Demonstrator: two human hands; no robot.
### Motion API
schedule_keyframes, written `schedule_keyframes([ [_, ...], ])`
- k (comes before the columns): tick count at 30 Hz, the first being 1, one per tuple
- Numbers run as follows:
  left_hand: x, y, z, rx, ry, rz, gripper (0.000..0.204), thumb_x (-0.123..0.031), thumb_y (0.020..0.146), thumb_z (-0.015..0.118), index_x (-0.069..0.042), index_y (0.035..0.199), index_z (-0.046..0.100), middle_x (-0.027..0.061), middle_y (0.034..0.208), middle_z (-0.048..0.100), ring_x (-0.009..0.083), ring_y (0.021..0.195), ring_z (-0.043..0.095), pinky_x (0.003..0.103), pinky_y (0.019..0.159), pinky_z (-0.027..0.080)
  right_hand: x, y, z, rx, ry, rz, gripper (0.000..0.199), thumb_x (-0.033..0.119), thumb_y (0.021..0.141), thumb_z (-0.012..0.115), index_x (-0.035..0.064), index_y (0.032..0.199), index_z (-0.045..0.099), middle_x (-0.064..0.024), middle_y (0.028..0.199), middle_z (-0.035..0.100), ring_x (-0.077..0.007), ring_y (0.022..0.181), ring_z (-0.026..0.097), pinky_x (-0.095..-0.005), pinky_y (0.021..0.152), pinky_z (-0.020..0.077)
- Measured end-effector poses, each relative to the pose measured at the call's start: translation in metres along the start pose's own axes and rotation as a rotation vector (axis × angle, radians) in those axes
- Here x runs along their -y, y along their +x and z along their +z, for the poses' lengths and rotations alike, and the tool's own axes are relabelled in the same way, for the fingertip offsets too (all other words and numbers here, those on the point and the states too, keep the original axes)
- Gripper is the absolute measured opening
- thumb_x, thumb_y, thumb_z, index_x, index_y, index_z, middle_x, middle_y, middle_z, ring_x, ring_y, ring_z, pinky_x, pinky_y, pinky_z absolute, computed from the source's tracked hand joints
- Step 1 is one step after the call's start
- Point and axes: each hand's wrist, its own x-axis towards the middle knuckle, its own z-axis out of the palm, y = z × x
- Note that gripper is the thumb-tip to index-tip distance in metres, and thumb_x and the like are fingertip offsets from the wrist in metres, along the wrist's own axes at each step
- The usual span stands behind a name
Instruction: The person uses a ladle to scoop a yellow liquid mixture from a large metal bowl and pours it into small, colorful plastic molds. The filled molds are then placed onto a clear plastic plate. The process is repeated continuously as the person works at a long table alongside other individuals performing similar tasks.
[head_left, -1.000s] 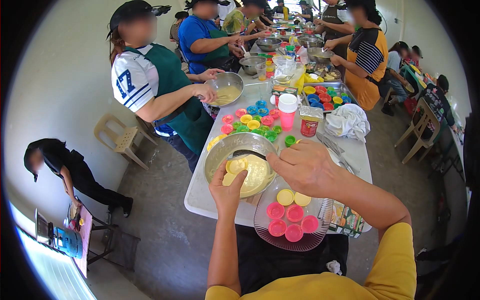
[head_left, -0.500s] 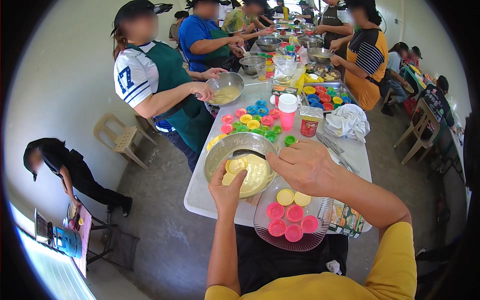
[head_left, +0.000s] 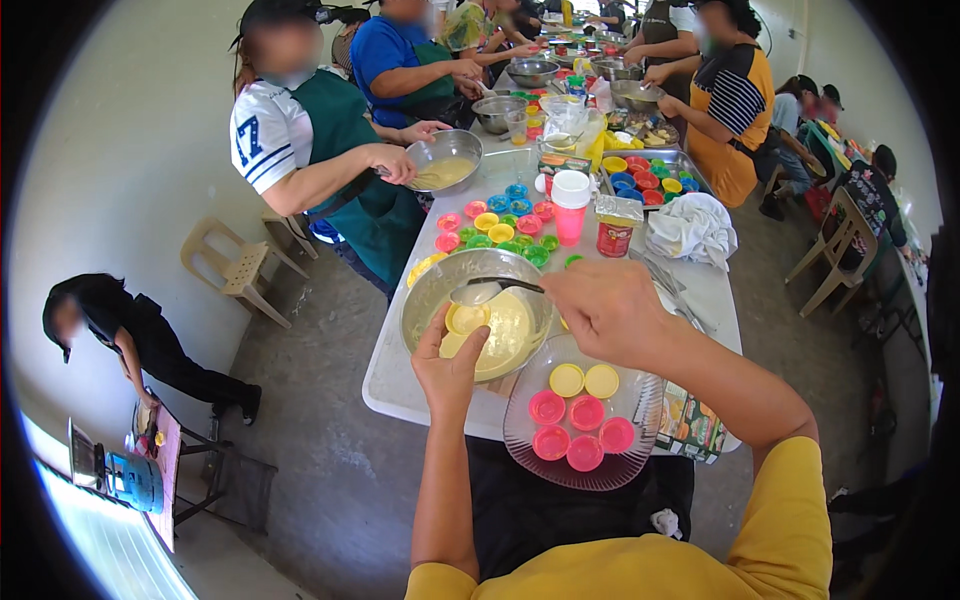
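My left hand (head_left: 447, 368) grips a small yellow cup (head_left: 467, 319) between thumb and fingers, over a metal mixing bowl (head_left: 424, 292). Pale yellow batter (head_left: 512, 335) lies in the bowl, and some shows in the cup. In my closed right hand (head_left: 610, 312) is the dark handle of a spoon (head_left: 478, 291), whose metal end hangs just beyond the cup. Close by, a clear ribbed glass dish (head_left: 645, 415) holds several pink cups (head_left: 587, 412) that look unfilled and two yellow cups (head_left: 566, 380) with pale batter. Part of the dish is hidden under my right hand.
Beyond the bowl stand several coloured cups (head_left: 498, 232), a pink tumbler (head_left: 570, 210), a red tin (head_left: 618, 226) and a crumpled white cloth (head_left: 692, 225). A printed box (head_left: 690, 425) lies right of the dish. At the left, a co-worker stirs another metal bowl (head_left: 460, 150).
The spoon has turned, so its shiny bowl now shows, and it has moved off the yellow cup toward the far side. The whole view has shifted slightly.
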Motion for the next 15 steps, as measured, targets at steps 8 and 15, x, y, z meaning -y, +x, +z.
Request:
schedule_keyframes([
  [8,0.003,-0.002,0.002,-0.003,-0.096,-0.012,0.060,-0.004,0.081,0.084,0.008,0.135,0.063,0.0149,0.117,0.072,0.0186,0.107,0.067,0.032,0.094,0.053,-0.032,-0.008,0.026,0.027,0.699,0.808,0.020,0.013,0.090,0.066,-0.0040,0.087,0.076,-0.0036,0.066,0.062,-0.0089,0.058,0.051,-0.0314,0.053,0.0391],
  [15,0.006,-0.002,-0.002,-0.029,-0.128,-0.016,0.060,-0.004,0.082,0.084,0.007,0.136,0.063,0.0142,0.117,0.072,0.0180,0.107,0.067,0.031,0.094,0.053,-0.046,-0.014,0.025,0.107,0.868,1.065,0.017,0.012,0.091,0.068,-0.0032,0.091,0.075,0.0006,0.068,0.057,-0.0054,0.055,0.046,-0.0259,0.047,0.0307],
])
